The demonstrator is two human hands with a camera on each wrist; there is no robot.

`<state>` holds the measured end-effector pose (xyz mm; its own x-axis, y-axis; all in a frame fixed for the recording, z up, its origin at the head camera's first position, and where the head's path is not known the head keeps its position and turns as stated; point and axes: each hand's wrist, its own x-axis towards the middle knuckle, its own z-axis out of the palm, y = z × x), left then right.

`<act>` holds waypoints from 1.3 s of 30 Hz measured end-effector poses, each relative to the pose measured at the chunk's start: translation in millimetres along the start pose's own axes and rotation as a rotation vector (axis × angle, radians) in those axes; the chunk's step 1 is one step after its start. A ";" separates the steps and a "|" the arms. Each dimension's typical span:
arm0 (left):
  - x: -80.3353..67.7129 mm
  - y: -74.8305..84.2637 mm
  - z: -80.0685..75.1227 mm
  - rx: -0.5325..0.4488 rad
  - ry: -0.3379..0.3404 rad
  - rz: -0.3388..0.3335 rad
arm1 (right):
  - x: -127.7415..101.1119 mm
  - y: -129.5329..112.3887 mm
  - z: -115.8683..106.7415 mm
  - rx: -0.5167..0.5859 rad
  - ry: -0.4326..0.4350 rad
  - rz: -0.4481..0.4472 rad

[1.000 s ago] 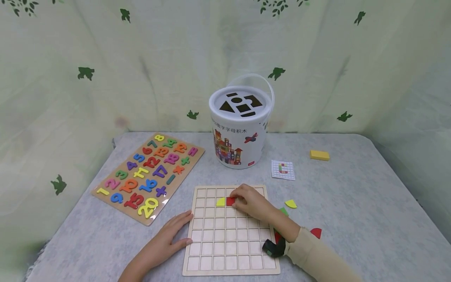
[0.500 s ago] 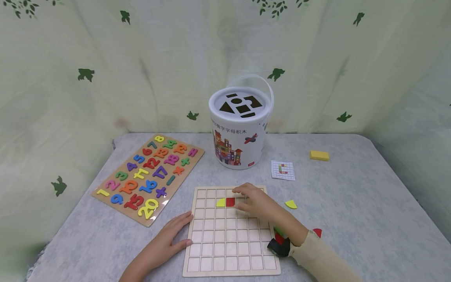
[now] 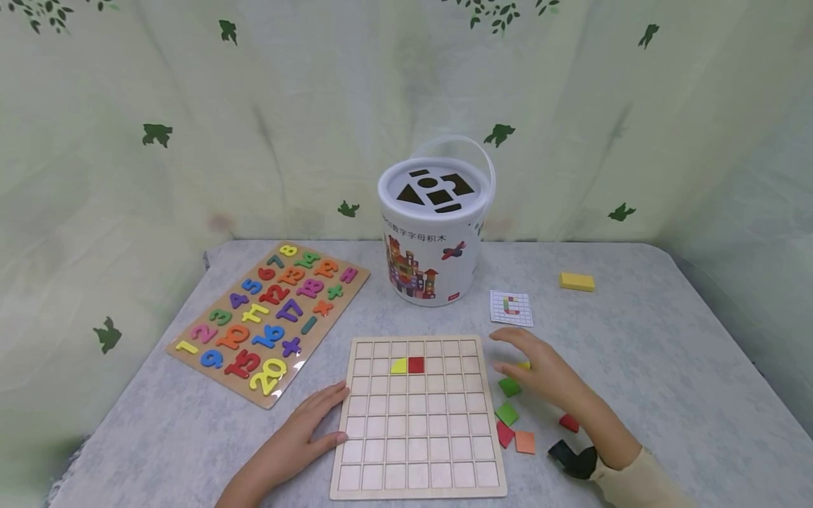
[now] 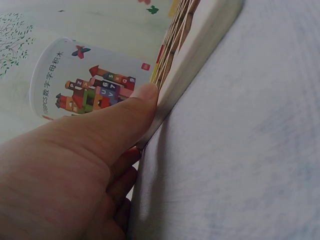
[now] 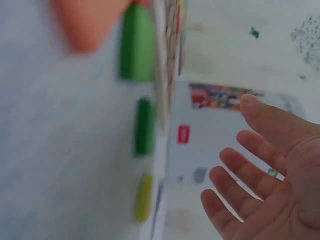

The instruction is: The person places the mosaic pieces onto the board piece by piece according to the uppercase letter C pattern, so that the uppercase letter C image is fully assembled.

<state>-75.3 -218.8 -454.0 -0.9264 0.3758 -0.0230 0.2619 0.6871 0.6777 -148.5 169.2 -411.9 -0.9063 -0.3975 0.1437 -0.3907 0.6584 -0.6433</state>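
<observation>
A wooden grid board [image 3: 406, 427] lies flat, with a yellow quarter-round tile [image 3: 398, 366] and a red square tile [image 3: 416, 365] side by side near its far edge. Along its left edge rests my left hand [image 3: 298, 434], fingers extended; the left wrist view shows the thumb on the rim [image 4: 172, 95]. To the right of the board my right hand [image 3: 545, 370] hovers with fingers spread and holds nothing. It partly covers a yellow tile [image 3: 524, 365]. Close by are a green tile [image 3: 509, 386], another green tile [image 3: 507, 413], a red tile [image 3: 504, 434] and an orange square tile [image 3: 524, 442].
A red quarter-round tile [image 3: 569, 422] lies beside the right forearm. Behind the board stand a white bucket [image 3: 432, 247] and a small pattern card [image 3: 511, 307]. A number puzzle board [image 3: 346, 293] is at left, a yellow block [image 3: 576, 282] at the back right.
My right hand let go of the red square tile on the board and moved right, over the loose tiles, uncovering several of them. The left hand stayed in place.
</observation>
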 end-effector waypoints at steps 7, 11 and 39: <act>-0.3 0.8 -1.0 0.000 0.009 0.009 | -16.1 30.3 -1.2 -0.017 -0.030 0.073; 0.0 0.5 -0.9 -0.003 0.009 0.012 | -19.3 40.0 0.0 -0.014 -0.055 0.085; -1.2 -0.3 0.4 0.010 0.008 0.021 | -19.4 33.5 -7.6 0.123 -0.003 0.163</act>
<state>-74.1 -219.2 -454.4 -0.9227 0.3854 -0.0029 0.2843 0.6856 0.6702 -145.2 203.8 -430.5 -0.9554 -0.2942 0.0278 -0.2161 0.6316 -0.7445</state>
